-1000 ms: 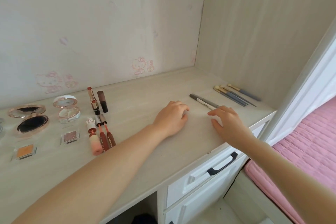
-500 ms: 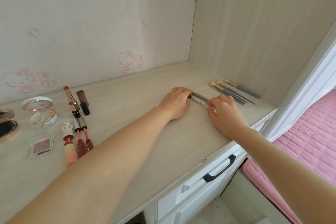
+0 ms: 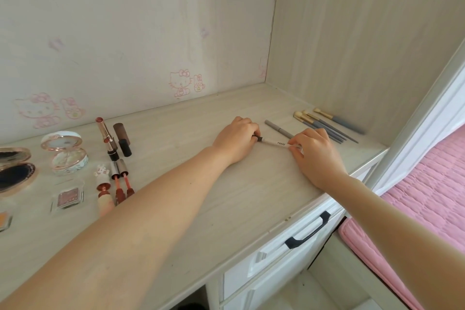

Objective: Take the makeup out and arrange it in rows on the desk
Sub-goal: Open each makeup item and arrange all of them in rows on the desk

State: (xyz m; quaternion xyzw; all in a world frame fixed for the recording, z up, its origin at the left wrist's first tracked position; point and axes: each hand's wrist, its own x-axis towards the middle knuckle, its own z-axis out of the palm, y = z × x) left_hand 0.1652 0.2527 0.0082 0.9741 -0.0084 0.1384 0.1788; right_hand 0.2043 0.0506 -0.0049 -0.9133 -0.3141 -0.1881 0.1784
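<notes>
Pale desk (image 3: 239,209) by pink bed (image 3: 427,184); left hand (image 3: 236,141), right hand (image 3: 314,156) fingers (image 3: 299,136) pinch white pen (image 3: 273,143).

A: Where is the white pen (image 3: 274,143)?
B: Flat on the table (image 3: 226,209), dark cap leftward; the left hand (image 3: 236,138) pinches that end, the right hand (image 3: 314,156) the other.
A: And the rest?
B: Gray pencil (image 3: 278,129) just behind the pen, brushes (image 3: 324,124) farther right, lipsticks (image 3: 108,137), glosses (image 3: 120,178) and compacts (image 3: 65,152) well left.
</notes>
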